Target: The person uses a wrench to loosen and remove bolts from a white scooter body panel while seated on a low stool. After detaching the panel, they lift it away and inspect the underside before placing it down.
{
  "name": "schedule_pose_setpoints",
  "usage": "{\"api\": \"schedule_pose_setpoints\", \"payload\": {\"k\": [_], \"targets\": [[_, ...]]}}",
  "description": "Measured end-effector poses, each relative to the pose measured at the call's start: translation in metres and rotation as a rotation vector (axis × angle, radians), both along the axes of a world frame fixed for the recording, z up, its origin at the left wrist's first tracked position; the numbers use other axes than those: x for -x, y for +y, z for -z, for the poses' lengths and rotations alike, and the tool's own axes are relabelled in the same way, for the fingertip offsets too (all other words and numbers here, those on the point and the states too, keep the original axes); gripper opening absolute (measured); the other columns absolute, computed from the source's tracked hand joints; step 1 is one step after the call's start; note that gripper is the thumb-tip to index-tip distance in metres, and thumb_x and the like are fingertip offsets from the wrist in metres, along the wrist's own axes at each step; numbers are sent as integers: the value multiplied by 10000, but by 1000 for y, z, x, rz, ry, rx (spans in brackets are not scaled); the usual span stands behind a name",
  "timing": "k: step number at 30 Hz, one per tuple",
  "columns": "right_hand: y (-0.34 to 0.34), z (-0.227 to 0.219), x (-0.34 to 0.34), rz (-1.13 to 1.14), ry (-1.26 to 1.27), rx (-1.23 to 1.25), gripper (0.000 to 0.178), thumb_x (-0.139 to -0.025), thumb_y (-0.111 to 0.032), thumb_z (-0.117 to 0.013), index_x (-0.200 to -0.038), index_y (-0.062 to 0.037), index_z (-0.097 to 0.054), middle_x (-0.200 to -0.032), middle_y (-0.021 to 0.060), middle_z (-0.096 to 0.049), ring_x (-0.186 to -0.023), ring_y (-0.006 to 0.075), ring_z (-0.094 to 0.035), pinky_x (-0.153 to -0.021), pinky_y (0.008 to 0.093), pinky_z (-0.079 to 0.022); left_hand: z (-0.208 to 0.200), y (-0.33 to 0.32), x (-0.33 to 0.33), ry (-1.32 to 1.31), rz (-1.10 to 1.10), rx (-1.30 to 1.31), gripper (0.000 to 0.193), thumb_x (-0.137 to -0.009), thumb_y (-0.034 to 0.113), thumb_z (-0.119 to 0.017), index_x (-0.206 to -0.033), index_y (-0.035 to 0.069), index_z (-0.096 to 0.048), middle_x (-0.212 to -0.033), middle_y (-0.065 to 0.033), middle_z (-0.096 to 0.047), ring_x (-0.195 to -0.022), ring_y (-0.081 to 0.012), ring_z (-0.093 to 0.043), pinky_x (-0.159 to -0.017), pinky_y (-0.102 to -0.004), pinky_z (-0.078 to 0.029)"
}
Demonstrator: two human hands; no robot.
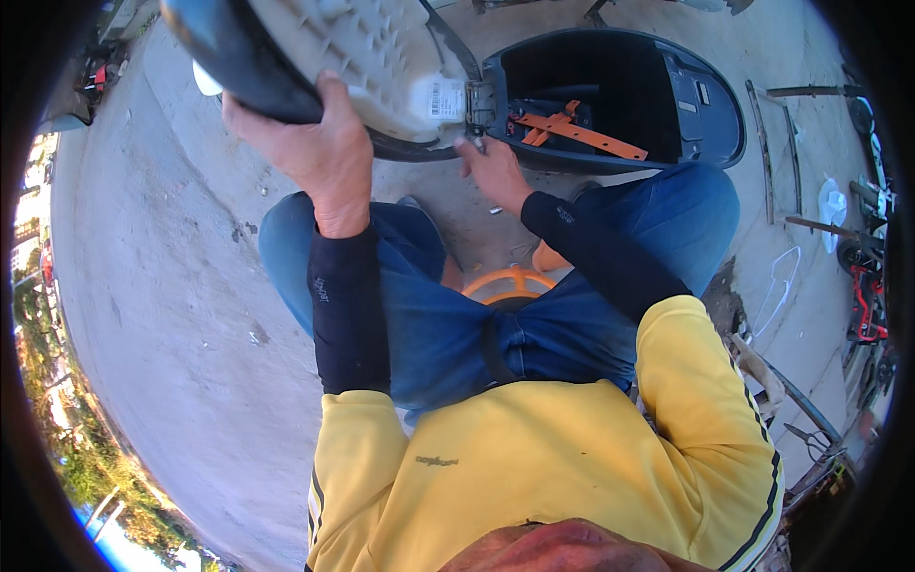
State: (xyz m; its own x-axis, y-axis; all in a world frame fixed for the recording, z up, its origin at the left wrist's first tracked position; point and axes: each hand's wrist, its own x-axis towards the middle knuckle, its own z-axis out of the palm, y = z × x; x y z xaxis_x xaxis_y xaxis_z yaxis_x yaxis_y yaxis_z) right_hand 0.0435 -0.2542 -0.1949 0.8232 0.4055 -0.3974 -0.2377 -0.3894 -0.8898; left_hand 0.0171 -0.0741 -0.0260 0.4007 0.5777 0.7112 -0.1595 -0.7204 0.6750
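A scooter seat is tipped over, its pale ribbed underside and white label facing me. My left hand is closed around its black padded edge. A hinge joins the seat to a black under-seat storage box on the right. Beside the lower end of that hinge is my right hand, its fingers curled together at a small dark metal part. Whether that part is held or only touched is too small to tell. Inside the box lie orange straps with holes.
Between my feet on the concrete ground lies a small silver piece. An orange ring-shaped frame shows between my legs. At right are metal bars, a white wire loop and a red machine part.
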Motion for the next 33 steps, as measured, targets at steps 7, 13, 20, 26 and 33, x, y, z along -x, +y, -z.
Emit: {"api": "schedule_pose_setpoints", "payload": {"k": [7,13,20,26,33], "targets": [[8,53,3,155,208,-77,439,-961,-367,-664,-901,67,-694,-741,168,-720,-569,229,-618,-581,369,-483,-2,4,9,-36,48,156,719,-830,21,-783,-1395,-100,-356,-1270,-200,-545,-1114,-251,-580,-1035,-352,-453],[16,60,-11,268,575,-368,280,-942,-224,-692,-858,42,-667,-788,136,-693,-490,107,-427,-419,282,-320,0,-27,11,87,12,-142,755,-837,21,-761,-1435,-91,-315,-1280,-204,-493,-1162,-285,-529,-1074,-382,-408],[19,65,-16,302,712,-428,219,-934,-172,-695,-890,38,-653,-800,137,-653,-515,90,-423,-426,253,-318,-7,-57,6,78,77,-170,810,-824,65,-754,-1488,-68,-311,-1303,-243,-491,-1208,-356,-516,-1073,-416,-385],[40,78,-2,197,731,-360,211,-940,-133,-667,-838,52,-665,-706,137,-664,-427,118,-444,-363,282,-295,-5,-54,4,220,-66,-275,814,-816,111,-777,-1483,-53,-338,-1330,-240,-504,-1219,-376,-530,-1068,-431,-412],[43,72,32,-58,698,-277,225,-963,-164,-667,-905,52,-686,-738,129,-687,-466,113,-476,-406,272,-342,9,-32,9,246,-40,-191,796,-809,95,-796,-1467,-52,-372,-1373,-217,-486,-1270,-339,-506,-1109,-407,-385]]}}
